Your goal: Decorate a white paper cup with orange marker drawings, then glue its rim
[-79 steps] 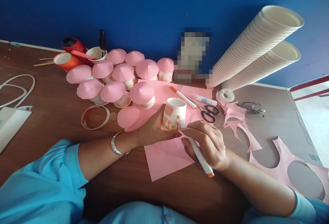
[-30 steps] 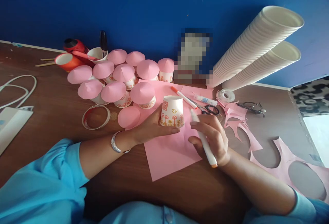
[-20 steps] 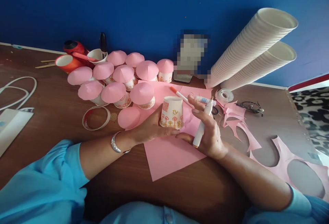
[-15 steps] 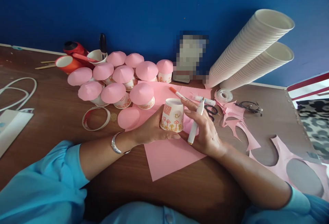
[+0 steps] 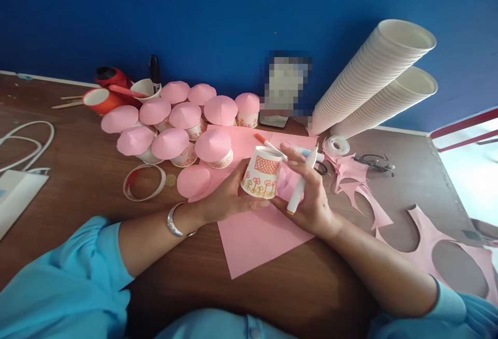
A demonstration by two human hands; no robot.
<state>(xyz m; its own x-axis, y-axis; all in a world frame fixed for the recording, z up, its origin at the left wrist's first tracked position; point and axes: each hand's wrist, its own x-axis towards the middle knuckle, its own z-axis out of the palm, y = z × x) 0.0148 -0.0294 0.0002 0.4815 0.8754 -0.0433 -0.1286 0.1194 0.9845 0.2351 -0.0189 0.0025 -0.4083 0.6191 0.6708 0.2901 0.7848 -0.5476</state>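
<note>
A white paper cup (image 5: 260, 183) drawn with red and yellow flowers and a red lattice patch is held, slightly tilted, over the pink paper. My left hand (image 5: 221, 199) is closed around its left side and base. In my right hand (image 5: 317, 206), a white marker (image 5: 301, 182) with its tip pointing up lies between the fingers. Fingers of that hand also reach the cup's right side; whether they press on it I cannot tell. Beneath both hands lies a sheet of pink paper (image 5: 249, 248), and an orange-capped marker (image 5: 264, 140) rests behind the cup.
Several decorated cups with pink paper cones (image 5: 213, 145) stand at the back left, near a tape roll (image 5: 143, 183). Tall stacks of white cups (image 5: 365, 69) lean at the back right. Pink paper scraps (image 5: 422, 235), clear tape (image 5: 336, 146) and glasses (image 5: 375, 163) lie to the right.
The cup has been turned and tipped a little in my hands. Its lattice patch now faces me more, and the yellow bird drawing is out of sight.
</note>
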